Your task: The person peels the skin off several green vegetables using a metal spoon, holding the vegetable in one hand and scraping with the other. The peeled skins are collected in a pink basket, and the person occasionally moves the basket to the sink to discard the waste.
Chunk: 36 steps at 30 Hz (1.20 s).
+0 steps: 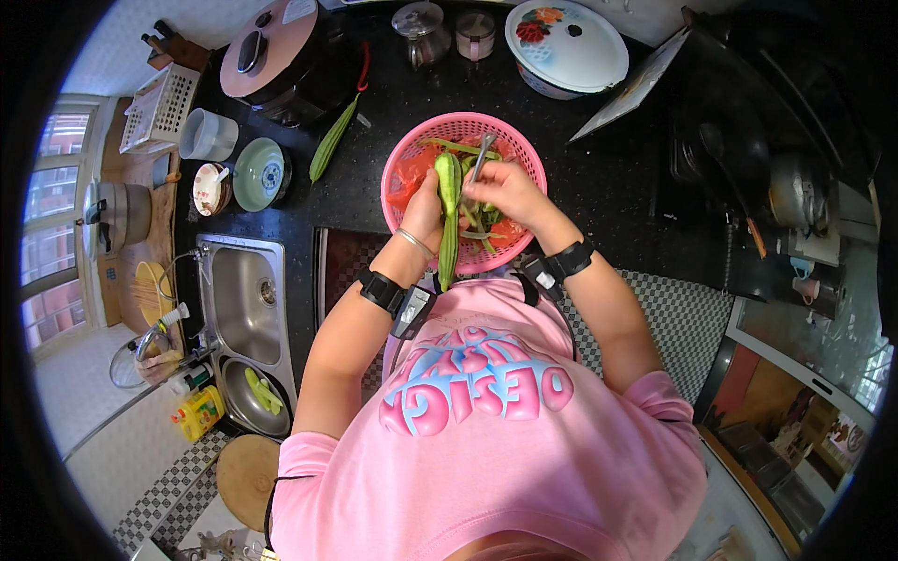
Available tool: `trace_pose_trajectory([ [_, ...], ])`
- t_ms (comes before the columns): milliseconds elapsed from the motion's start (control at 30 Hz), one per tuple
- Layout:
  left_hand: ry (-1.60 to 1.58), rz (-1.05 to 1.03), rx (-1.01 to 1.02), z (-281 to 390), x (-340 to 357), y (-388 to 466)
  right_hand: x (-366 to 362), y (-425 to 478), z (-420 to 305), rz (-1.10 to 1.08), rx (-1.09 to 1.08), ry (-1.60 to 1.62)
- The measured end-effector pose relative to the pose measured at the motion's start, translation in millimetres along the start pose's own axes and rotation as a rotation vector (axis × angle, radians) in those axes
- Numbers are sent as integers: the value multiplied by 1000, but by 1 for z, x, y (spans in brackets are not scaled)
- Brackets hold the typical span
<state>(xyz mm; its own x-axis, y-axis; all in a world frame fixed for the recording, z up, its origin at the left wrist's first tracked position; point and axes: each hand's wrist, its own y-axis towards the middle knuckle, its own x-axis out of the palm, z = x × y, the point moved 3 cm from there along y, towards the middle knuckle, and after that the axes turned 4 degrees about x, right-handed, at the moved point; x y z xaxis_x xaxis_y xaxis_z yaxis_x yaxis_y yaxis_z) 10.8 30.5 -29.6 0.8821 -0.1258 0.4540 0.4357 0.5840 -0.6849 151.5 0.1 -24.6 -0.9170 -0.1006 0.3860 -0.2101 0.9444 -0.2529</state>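
Observation:
My left hand (422, 217) grips a ridged gourd (450, 203) above a pink plastic colander (390, 172). The gourd's far, thicker end is pale and peeled, while its near, narrow end keeps dark green ridged skin and points towards my shirt. In my right hand (511, 191) is a metal peeler (484, 151), held close beside the gourd; the fingers hide part of it. Green peelings (484, 238) lie in the colander over a red plastic bag (410, 175). Another, unpeeled ridged gourd (334, 144) rests on the black countertop (351, 200), left of the colander.
A rice cooker (273, 56) and a lidded enamel basin (565, 45) stand at the back. Bowls (261, 175) sit on the left, above a steel sink (245, 301). Peeled gourd pieces (263, 391) lie in a round basin. A wok (726, 140) is at right.

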Motion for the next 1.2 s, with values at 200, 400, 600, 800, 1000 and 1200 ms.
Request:
trace_pose_trajectory([
  [200, -63, -52, -66, 0, 8, -6, 16, -2, 5, 63, -6, -68],
  [400, -57, -40, -115, -7, 3, -13, -2, 22, 5, 207, -188, -170],
  [600, -73, -35, -121, -14, 1, -21, -49, 38, 0, 311, -123, -333],
  [800, -109, -25, -133, -6, -4, -10, -5, 12, -6, 94, -115, -212],
  [1000, -86, -71, -107, -8, 6, -13, 8, 11, -1, 163, -146, -291],
  [1200, 76, -46, -62, -17, 5, -16, -24, 37, 4, 247, -72, -114],
])
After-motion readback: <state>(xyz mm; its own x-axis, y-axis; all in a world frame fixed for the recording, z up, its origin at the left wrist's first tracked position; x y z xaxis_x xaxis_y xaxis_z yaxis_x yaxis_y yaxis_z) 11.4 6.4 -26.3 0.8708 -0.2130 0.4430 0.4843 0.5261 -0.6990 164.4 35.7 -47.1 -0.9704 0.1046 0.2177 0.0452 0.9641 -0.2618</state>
